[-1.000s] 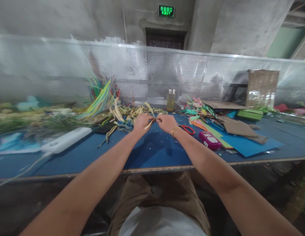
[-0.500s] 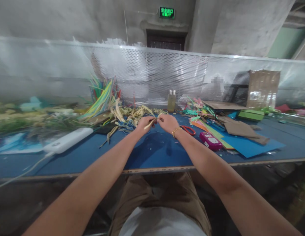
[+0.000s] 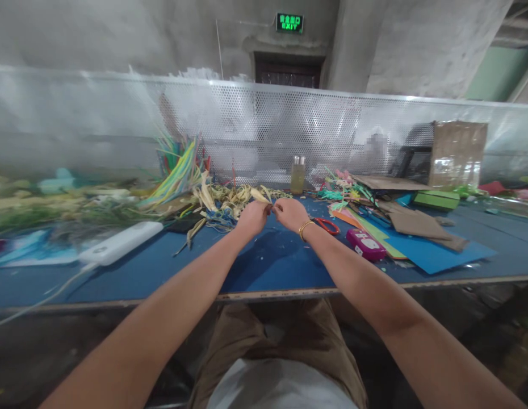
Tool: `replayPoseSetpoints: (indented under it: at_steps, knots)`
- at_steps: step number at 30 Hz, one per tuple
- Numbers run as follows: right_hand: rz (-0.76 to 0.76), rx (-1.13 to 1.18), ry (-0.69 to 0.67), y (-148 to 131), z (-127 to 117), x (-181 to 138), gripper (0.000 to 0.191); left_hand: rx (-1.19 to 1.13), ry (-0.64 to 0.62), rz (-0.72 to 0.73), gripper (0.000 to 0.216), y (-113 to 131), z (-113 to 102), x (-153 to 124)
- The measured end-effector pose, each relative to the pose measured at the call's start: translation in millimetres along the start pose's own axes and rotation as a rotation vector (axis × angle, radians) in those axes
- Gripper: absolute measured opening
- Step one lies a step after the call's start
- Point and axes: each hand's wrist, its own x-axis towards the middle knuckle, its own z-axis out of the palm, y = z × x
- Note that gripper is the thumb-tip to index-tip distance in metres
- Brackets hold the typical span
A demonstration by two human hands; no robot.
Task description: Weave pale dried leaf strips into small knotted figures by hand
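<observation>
Over the middle of the blue table [image 3: 272,272], my left hand [image 3: 254,218] and my right hand [image 3: 290,212] meet fingertip to fingertip. Both are closed in a pinch. A pale dried husk strip [image 3: 260,196] rises from the fingers of my left hand. What the right fingertips pinch is too small and covered to make out. Behind the left hand spreads a heap of dried corn husks [image 3: 227,197] mixed with blue strands. Red-handled scissors [image 3: 327,225] lie just beyond my right wrist, which wears a gold bracelet.
A white power strip [image 3: 121,243] with a cord lies left. Colourful pipe cleaners [image 3: 174,176] stand behind it. A clear bottle [image 3: 297,175] stands at the back. To the right are a purple box [image 3: 365,245], blue paper [image 3: 438,253] and cardboard pieces [image 3: 417,224]. A perforated metal screen [image 3: 264,125] closes the back.
The husk strip has swung from pointing down toward me to standing up behind my left fingers. My left hand has turned slightly; the right hand has barely moved.
</observation>
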Motion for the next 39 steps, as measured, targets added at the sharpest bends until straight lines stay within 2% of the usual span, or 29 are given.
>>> replayPoseSetpoints:
  at_steps: [5,12,15,17,20,23,26,33,39]
  knots:
    - [-0.055,0.019,0.041,-1.5,1.0,-1.0,0.023,0.109,0.036,-0.047,0.028,9.2,-3.8,-2.0]
    - [-0.100,0.024,0.054,0.0,2.8,0.6,0.020,-0.035,0.058,-0.144,0.025,4.4,-2.8,-2.5]
    - [-0.107,0.068,0.014,1.6,1.1,0.9,0.022,-0.185,-0.013,-0.144,0.025,-6.6,0.2,0.8]
    - [-0.090,0.093,-0.005,3.7,-2.2,1.0,0.031,-0.306,-0.098,-0.141,0.026,-14.7,2.1,3.6]
    - [-0.026,0.075,0.085,8.3,-7.9,1.1,0.039,-0.411,-0.111,-0.139,0.027,-23.2,4.8,6.5]
    - [-0.020,0.046,0.187,12.3,-9.6,1.3,0.027,-0.475,-0.125,-0.115,0.028,-26.3,7.5,7.2]
    - [-0.036,0.071,0.143,12.7,-6.1,1.2,0.018,-0.523,-0.139,-0.110,0.030,-25.4,9.0,6.9]
    - [0.071,0.157,0.105,7.5,-0.3,1.2,0.016,-0.672,-0.080,-0.200,0.027,-16.0,4.2,6.0]
    - [0.081,0.266,0.051,3.2,0.5,1.2,0.018,-0.618,-0.027,-0.236,0.030,-18.7,5.9,5.0]
